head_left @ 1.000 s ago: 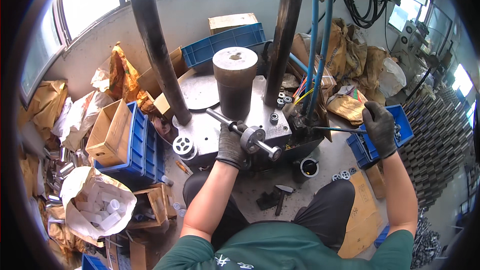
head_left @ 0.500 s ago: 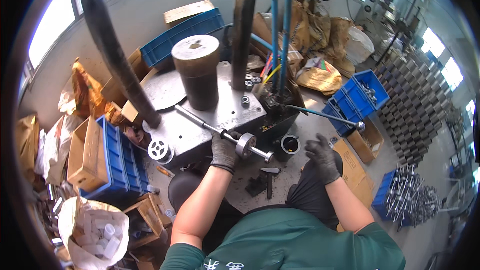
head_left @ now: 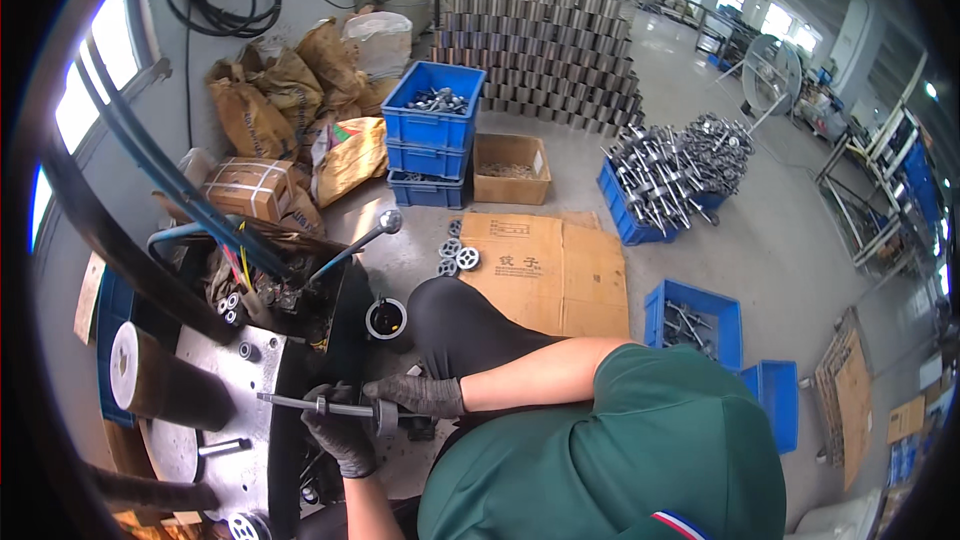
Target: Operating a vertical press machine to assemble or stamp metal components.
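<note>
- Left hand [head_left: 342, 437] grasps the shaft [head_left: 350, 409] by the metal plate's [head_left: 240, 410] right edge.
- Right hand [head_left: 418, 394] is beside the collar [head_left: 386, 420]; cannot tell its grip.
- Best support both ends evenly.

Sacks [head_left: 255, 120] slump at ten o'clock, a white bag [head_left: 380, 45] at eleven, stacked cylinders [head_left: 560, 45] at one, a fan [head_left: 771, 75] at two.

The grey floor [head_left: 790, 250] carries flattened cardboard [head_left: 545, 282], stacked blue crates [head_left: 428, 130] and an open brown box [head_left: 511, 189].
</note>
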Motion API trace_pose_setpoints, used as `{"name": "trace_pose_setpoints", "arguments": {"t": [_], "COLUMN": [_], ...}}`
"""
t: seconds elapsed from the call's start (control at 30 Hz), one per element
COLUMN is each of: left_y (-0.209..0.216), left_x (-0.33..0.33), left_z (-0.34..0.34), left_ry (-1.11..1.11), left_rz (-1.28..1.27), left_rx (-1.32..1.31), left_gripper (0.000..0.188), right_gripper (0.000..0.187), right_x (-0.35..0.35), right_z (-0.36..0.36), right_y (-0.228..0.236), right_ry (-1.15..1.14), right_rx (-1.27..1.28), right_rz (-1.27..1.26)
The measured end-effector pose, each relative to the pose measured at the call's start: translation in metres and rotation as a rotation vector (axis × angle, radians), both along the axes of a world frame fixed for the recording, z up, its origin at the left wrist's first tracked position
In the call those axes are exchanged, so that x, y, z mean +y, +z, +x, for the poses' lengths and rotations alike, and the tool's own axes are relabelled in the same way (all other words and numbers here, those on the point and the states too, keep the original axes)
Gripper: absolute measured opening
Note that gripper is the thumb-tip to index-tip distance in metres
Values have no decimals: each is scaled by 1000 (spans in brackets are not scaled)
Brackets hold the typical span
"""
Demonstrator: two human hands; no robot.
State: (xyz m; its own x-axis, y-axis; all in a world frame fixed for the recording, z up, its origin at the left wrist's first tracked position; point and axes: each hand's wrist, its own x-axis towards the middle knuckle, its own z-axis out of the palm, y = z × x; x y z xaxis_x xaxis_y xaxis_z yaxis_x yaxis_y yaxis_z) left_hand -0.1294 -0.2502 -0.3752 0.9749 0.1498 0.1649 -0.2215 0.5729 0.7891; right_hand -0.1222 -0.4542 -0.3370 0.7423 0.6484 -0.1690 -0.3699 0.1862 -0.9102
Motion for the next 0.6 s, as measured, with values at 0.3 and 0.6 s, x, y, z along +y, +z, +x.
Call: {"name": "trace_pose_setpoints", "arguments": {"t": [0.3,0.6], "left_y": [-76,-110], "left_x": [39,31], "left_z": [27,18], "left_ry": [475,-95], "left_rz": [1638,819], "left_rx": [-485,459], "left_gripper": [22,39], "right_gripper": [66,50], "right_x": [-167,-369], "right_z": [-19,-85], "right_y": [81,-63], "right_ry": [-202,-1154], "right_rx": [-76,198], "right_rz": [158,-223]}}
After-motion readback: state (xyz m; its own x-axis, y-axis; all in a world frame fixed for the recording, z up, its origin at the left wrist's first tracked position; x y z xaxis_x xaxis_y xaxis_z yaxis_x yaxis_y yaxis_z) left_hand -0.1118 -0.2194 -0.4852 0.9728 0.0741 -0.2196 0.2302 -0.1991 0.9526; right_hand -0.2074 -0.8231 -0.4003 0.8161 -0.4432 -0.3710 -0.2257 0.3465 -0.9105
